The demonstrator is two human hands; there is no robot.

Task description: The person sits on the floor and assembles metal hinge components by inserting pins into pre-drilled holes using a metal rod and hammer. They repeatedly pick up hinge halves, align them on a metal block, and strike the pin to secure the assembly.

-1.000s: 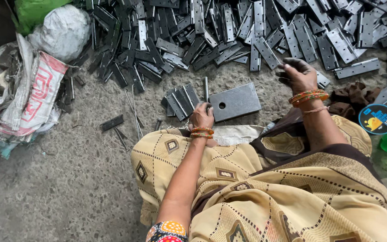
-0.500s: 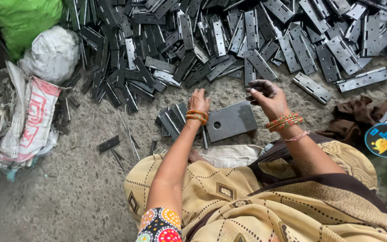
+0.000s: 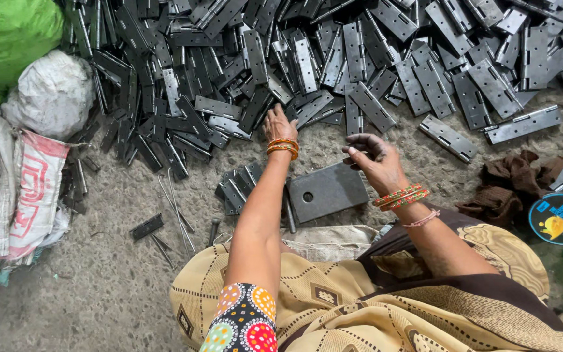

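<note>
A big heap of grey metal hinges (image 3: 333, 58) covers the floor at the top. My left hand (image 3: 280, 125) stretches forward and rests on the hinges at the heap's near edge, fingers spread, gripping nothing that I can see. My right hand (image 3: 374, 160) hovers above the far right corner of a flat dark steel plate with one round hole (image 3: 327, 191). Its grimy fingers are curled towards the thumb, and no part shows between them. A small stack of hinges (image 3: 234, 190) lies to the left of the plate, beside my left forearm.
Thin metal rods (image 3: 176, 207) and a loose hinge (image 3: 146, 226) lie on the concrete at the left. Further left are a green bag (image 3: 8, 32), a white sack (image 3: 50, 94) and a printed sack (image 3: 27, 189). A brown cloth (image 3: 513, 184) and a round blue lid (image 3: 560, 219) sit at the right.
My left hand has moved from beside the plate forward to the heap. My right hand has drawn back from the heap to above the plate's corner.
</note>
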